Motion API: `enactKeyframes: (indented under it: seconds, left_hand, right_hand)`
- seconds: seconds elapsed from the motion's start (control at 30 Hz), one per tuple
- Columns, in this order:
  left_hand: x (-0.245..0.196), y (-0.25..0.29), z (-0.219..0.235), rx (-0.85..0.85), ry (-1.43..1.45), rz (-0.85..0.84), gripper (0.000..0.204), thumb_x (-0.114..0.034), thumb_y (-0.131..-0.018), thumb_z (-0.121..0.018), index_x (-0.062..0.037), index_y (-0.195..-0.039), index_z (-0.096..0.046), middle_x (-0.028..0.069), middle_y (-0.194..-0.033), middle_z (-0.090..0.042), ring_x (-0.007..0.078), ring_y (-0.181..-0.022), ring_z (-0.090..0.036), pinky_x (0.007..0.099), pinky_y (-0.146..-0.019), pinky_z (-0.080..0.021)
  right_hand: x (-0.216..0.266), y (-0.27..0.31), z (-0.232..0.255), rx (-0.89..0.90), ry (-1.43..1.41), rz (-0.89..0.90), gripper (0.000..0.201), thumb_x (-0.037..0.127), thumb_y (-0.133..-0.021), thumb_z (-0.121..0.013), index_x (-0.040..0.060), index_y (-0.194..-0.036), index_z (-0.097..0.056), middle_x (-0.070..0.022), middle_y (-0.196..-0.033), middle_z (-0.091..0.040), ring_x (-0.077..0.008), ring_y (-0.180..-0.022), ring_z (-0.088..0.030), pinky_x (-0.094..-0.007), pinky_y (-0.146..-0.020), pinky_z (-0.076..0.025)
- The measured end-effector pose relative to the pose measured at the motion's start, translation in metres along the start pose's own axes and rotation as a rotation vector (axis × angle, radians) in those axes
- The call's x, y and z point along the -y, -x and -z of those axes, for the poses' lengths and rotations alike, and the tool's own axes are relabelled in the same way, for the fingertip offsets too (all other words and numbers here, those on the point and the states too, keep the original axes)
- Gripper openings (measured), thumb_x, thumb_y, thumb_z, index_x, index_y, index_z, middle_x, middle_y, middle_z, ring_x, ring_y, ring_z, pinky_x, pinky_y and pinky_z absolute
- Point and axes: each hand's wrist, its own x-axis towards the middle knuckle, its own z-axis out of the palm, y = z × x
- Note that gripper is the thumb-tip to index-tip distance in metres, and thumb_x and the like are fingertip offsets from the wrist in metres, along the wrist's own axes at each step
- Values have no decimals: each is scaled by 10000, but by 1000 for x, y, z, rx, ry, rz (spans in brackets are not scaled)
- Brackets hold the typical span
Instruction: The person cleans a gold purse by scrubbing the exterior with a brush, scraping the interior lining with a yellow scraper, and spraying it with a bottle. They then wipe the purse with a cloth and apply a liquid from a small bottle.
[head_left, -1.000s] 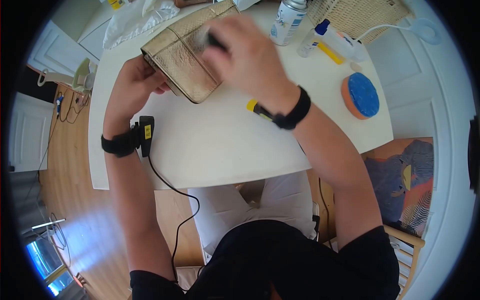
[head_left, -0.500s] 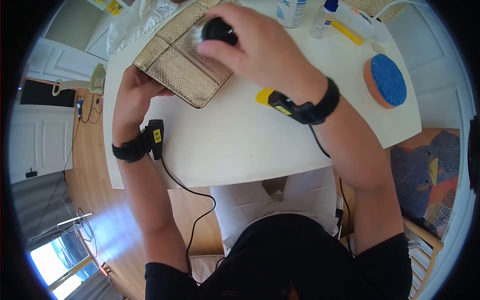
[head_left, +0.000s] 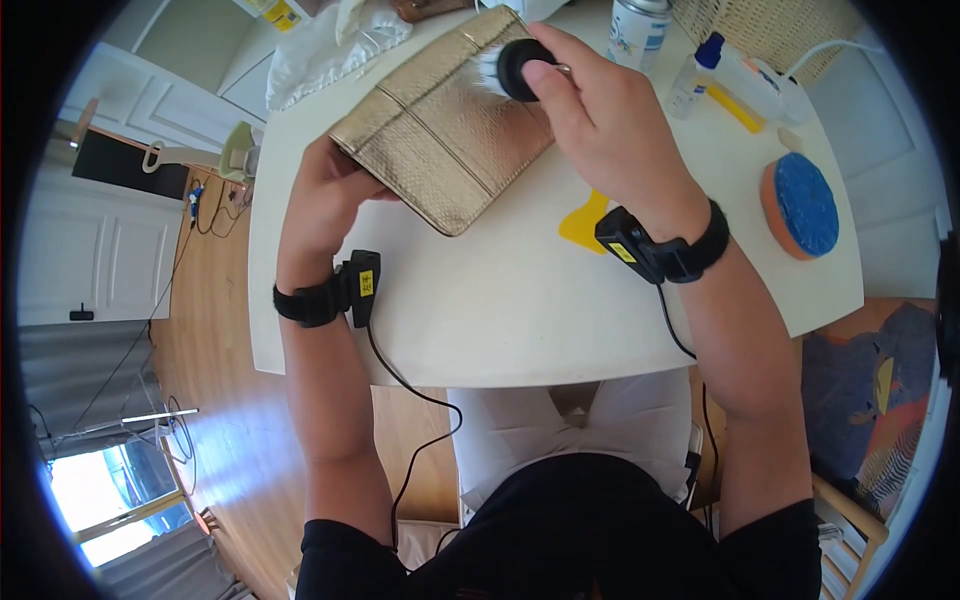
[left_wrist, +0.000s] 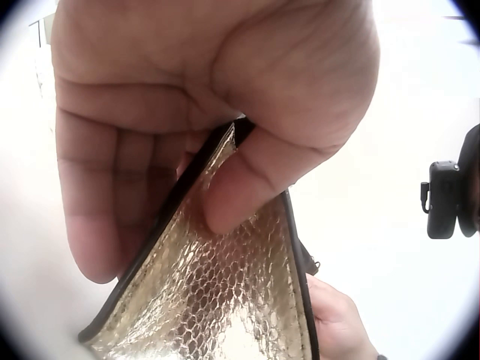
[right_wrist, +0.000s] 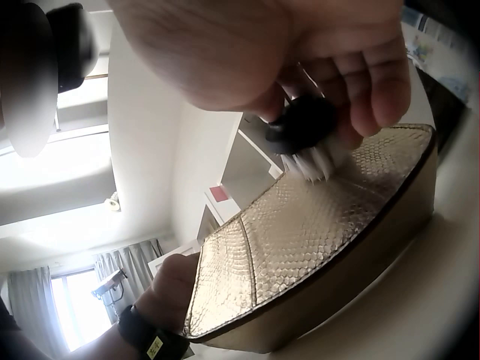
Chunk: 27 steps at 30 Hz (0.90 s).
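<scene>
A gold bag (head_left: 425, 140) with a snakeskin texture and dark edging is tilted above the white table. My left hand (head_left: 325, 205) grips its left end; in the left wrist view the thumb presses the gold side panel (left_wrist: 232, 300) while the other fingers lie behind the dark edge. With thumb and fingers, my right hand (head_left: 625, 125) holds a round black brush (head_left: 520, 72) with white bristles. Those bristles (right_wrist: 311, 165) meet the bag's broad face toward its far right end in the right wrist view.
A yellow flat piece (head_left: 585, 222) lies beside the right wrist. Farther right are a blue-topped orange round pad (head_left: 803, 205), a blue-capped bottle (head_left: 695, 75) and a spray can (head_left: 637, 35). White satin cloth (head_left: 330, 58) lies behind the bag, and a woven basket (head_left: 755, 30) stands at the back.
The right hand has moved the brush across the bag's face toward its far right part. The left hand keeps its grip. The head view has shifted, so things appear farther right.
</scene>
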Motion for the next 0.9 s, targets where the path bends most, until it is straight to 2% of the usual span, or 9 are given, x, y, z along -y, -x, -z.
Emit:
enactKeyframes:
  seconds: [0.17, 0.27, 0.33, 0.4, 0.47, 0.57, 0.67, 0.73, 0.9]
  left_hand:
    - [-2, 1, -2, -8, -5, 6, 466, 78, -845, -610, 61, -1309, -573, 129, -1140, -704, 216, -940, -717, 334, -788, -603]
    - [0, 0, 0, 47, -45, 27, 497, 100, -838, -600, 57, -1331, -559, 118, -1149, -699, 206, -936, -711, 326, -804, -593]
    - [3, -4, -5, 68, -87, -283, 512, 113, -832, -594, 50, -1338, -551, 104, -1140, -697, 189, -921, -706, 320, -801, -584]
    - [1, 0, -4, 11, -22, -142, 498, 120, -835, -585, 45, -1326, -554, 96, -1130, -695, 175, -912, -704, 314, -776, -578]
    - [3, 0, -2, 64, 32, -16, 477, 121, -848, -574, 41, -1318, -557, 95, -1128, -694, 168, -905, -700, 308, -770, -575]
    - [3, 3, 0, 57, 13, -23, 472, 130, -857, -548, 44, -1321, -553, 94, -1135, -692, 168, -914, -700, 305, -776, -576]
    - [5, -1, -5, 71, -8, -111, 491, 131, -855, -540, 44, -1338, -546, 89, -1133, -691, 164, -923, -696, 301, -772, -574]
    - [3, -3, -7, 81, -39, -189, 506, 132, -849, -542, 43, -1347, -542, 87, -1132, -690, 160, -929, -693, 299, -772, -573]
    - [-1, 2, 0, 56, -17, -11, 504, 92, -842, -582, 37, -1342, -552, 86, -1133, -691, 164, -941, -689, 305, -772, -578]
  right_hand:
    - [4, -3, 5, -83, 7, -111, 281, 213, -944, -673, 13, -1113, -570, -180, -721, -674, -378, -671, -677, -444, -588, -533]
    - [32, 13, -14, 167, -32, 78, 208, 179, -944, -656, 39, -1026, -525, -148, -656, -628, -377, -607, -640, -449, -545, -507]
    - [45, 14, -25, 175, -77, 210, 184, 177, -943, -652, 45, -998, -536, -146, -653, -624, -380, -608, -641, -456, -540, -503]
    - [41, 8, -22, 178, -125, 328, 162, 175, -942, -649, 51, -971, -548, -144, -650, -620, -383, -609, -642, -462, -535, -498]
    - [16, -8, 2, 66, 191, -11, 145, 176, -923, -661, 72, -881, -569, -135, -688, -634, -367, -641, -652, -463, -555, -503]
    - [14, -9, 17, 93, 310, -65, 146, 178, -898, -677, 98, -820, -584, -115, -731, -659, -340, -654, -659, -450, -568, -513]
    - [46, 16, -19, 199, -57, 381, 177, 211, -864, -709, 104, -813, -579, -90, -709, -660, -307, -617, -657, -440, -539, -503]
    - [56, 16, -20, 145, 41, 359, 198, 226, -862, -718, 97, -797, -584, -96, -687, -652, -313, -601, -652, -445, -527, -495]
    - [6, -8, 14, -55, 328, 44, 234, 244, -898, -696, 100, -744, -592, -103, -613, -624, -320, -579, -652, -427, -501, -498]
